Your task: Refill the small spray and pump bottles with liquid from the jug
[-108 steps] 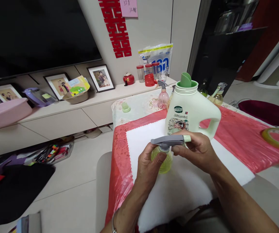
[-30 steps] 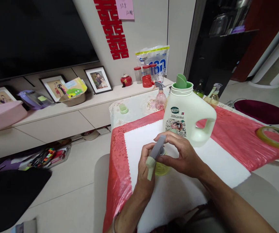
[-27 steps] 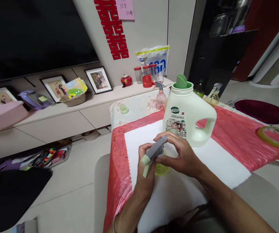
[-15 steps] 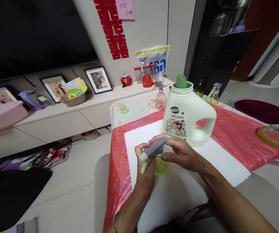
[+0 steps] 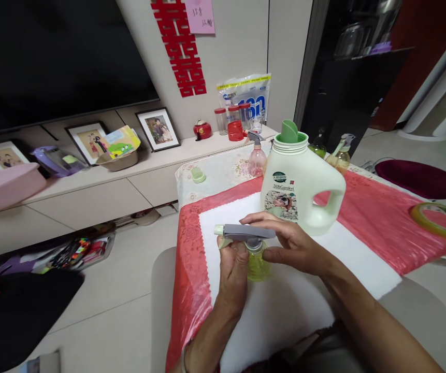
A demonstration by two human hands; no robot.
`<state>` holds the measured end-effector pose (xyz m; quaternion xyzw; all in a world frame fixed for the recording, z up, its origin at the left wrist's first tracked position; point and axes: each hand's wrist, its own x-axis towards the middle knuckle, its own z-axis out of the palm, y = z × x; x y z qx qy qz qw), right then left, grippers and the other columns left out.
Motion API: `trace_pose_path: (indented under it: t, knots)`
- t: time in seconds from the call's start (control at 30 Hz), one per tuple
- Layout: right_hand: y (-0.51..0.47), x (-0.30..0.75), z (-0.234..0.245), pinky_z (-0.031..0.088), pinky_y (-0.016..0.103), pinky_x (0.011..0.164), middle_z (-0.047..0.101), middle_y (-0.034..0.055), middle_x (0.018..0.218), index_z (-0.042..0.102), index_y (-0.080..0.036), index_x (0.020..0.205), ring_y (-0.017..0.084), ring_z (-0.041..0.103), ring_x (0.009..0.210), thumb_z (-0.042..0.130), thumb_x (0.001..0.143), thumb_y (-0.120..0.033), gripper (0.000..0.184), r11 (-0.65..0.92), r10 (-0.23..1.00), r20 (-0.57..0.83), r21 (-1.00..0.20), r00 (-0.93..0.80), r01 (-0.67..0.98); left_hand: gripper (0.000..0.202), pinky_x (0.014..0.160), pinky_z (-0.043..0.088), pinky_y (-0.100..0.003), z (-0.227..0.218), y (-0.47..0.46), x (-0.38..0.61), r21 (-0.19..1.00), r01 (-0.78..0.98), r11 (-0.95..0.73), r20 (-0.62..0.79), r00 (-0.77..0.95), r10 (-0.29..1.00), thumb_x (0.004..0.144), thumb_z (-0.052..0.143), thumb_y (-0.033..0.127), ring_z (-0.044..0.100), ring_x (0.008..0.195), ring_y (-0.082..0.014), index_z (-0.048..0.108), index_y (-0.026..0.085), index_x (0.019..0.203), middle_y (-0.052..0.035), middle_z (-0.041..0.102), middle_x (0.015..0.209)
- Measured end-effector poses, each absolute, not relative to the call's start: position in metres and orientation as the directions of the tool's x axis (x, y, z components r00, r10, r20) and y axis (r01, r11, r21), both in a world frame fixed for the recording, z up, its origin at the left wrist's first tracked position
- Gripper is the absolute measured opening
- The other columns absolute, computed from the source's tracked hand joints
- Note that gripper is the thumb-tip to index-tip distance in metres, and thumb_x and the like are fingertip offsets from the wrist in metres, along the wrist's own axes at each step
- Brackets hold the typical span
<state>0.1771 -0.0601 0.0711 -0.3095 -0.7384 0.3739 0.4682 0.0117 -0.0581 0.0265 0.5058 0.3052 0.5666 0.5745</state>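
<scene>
A spray bottle (image 5: 259, 267) with a clear yellow-green body stands upright on the white cloth. Its grey spray head (image 5: 246, 232) sits at the bottle's neck, the pale green nozzle pointing left. My left hand (image 5: 233, 269) is closed around the trigger side, thumb against the neck; its other fingers are partly hidden. From the right, my right hand (image 5: 296, 243) closes about the neck and head, with its thumb at the collar and fingers behind the head. Just beyond stands a large pale green jug (image 5: 304, 181), uncapped, with a green spout in its mouth.
On the table are a pink spray bottle (image 5: 257, 159), a pale green cap (image 5: 198, 175), an amber spray bottle (image 5: 341, 155) and a tape roll (image 5: 442, 220). Red plastic (image 5: 378, 207) covers part of it. Picture frames and jars line the cabinet (image 5: 90, 194) behind.
The spray head has turned, its nozzle swinging from the lower left to straight left. My left hand has shifted with it; my right hand stays near the neck.
</scene>
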Motion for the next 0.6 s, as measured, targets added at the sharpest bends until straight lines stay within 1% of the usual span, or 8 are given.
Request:
trace_pose_path:
  t: [0.07, 0.1, 0.23, 0.37, 0.43, 0.53, 0.6]
  knots:
    - [-0.060, 0.179, 0.072, 0.044, 0.036, 0.112, 0.054, 0.0101, 0.138, 0.063, -0.020, 0.133, 0.018, 0.051, 0.132, 0.062, 0.100, -0.045, 0.041, 0.517, 0.801, 0.445, -0.851, -0.401, 0.089, 0.049, 0.101, 0.048, -0.038, 0.027, -0.058, 0.012, 0.930, -0.335, -0.150, 0.213, 0.158, 0.964, 0.096, 0.058, 0.055, 0.063, 0.121, -0.0268, 0.050, 0.022, 0.133, -0.0098, 0.068, 0.123]
    - [-0.059, 0.179, 0.072, 0.045, 0.036, 0.111, 0.055, 0.0100, 0.137, 0.064, -0.020, 0.132, 0.018, 0.053, 0.130, 0.062, 0.100, -0.044, 0.040, 0.518, 0.800, 0.449, -0.852, -0.398, 0.080, 0.050, 0.100, 0.048, -0.038, 0.027, -0.059, 0.011, 0.932, -0.335, -0.141, 0.202, 0.157, 0.967, 0.096, 0.058, 0.055, 0.063, 0.120, -0.0260, 0.050, 0.023, 0.133, -0.0090, 0.068, 0.123]
    - [-0.056, 0.173, 0.065, 0.046, 0.034, 0.108, 0.061, 0.0083, 0.127, 0.067, -0.018, 0.119, 0.017, 0.057, 0.123, 0.071, 0.094, -0.040, 0.034, 0.553, 0.794, 0.510, -0.832, -0.332, 0.046, 0.046, 0.092, 0.050, -0.036, 0.027, -0.060, 0.009, 0.933, -0.352, -0.077, 0.152, 0.191, 0.970, 0.098, 0.056, 0.055, 0.064, 0.111, -0.0228, 0.049, 0.025, 0.132, -0.0069, 0.067, 0.119]
    - [-0.055, 0.164, 0.057, 0.046, 0.033, 0.106, 0.062, 0.0075, 0.120, 0.065, -0.017, 0.106, 0.017, 0.058, 0.120, 0.081, 0.084, -0.034, 0.033, 0.559, 0.813, 0.537, -0.828, -0.226, 0.042, 0.038, 0.084, 0.049, -0.033, 0.027, -0.061, 0.006, 0.955, -0.289, -0.074, 0.139, 0.211, 0.968, 0.097, 0.055, 0.056, 0.064, 0.095, -0.0204, 0.058, 0.022, 0.113, -0.0053, 0.067, 0.105]
    - [-0.055, 0.162, 0.055, 0.047, 0.032, 0.103, 0.062, 0.0070, 0.116, 0.063, -0.016, 0.102, 0.017, 0.058, 0.117, 0.083, 0.081, -0.033, 0.034, 0.555, 0.822, 0.539, -0.831, -0.187, 0.044, 0.039, 0.079, 0.048, -0.032, 0.025, -0.062, 0.005, 0.952, -0.294, -0.083, 0.149, 0.212, 0.966, 0.096, 0.056, 0.058, 0.062, 0.088, -0.0192, 0.059, 0.021, 0.107, -0.0042, 0.066, 0.098]
    - [-0.055, 0.163, 0.057, 0.047, 0.032, 0.101, 0.062, 0.0079, 0.117, 0.064, -0.016, 0.103, 0.017, 0.058, 0.115, 0.084, 0.081, -0.035, 0.035, 0.541, 0.830, 0.520, -0.839, -0.201, 0.062, 0.040, 0.074, 0.047, -0.031, 0.024, -0.062, 0.004, 0.937, -0.340, -0.077, 0.163, 0.233, 0.959, 0.095, 0.058, 0.059, 0.060, 0.081, -0.0180, 0.056, 0.022, 0.109, -0.0030, 0.065, 0.094]
    - [-0.056, 0.167, 0.062, 0.046, 0.034, 0.104, 0.061, 0.0094, 0.122, 0.066, -0.016, 0.110, 0.018, 0.057, 0.119, 0.080, 0.086, -0.040, 0.037, 0.532, 0.825, 0.498, -0.844, -0.268, 0.069, 0.040, 0.074, 0.046, -0.031, 0.025, -0.061, 0.004, 0.939, -0.332, -0.085, 0.168, 0.229, 0.959, 0.095, 0.058, 0.059, 0.060, 0.079, -0.0176, 0.056, 0.022, 0.108, -0.0020, 0.065, 0.092]
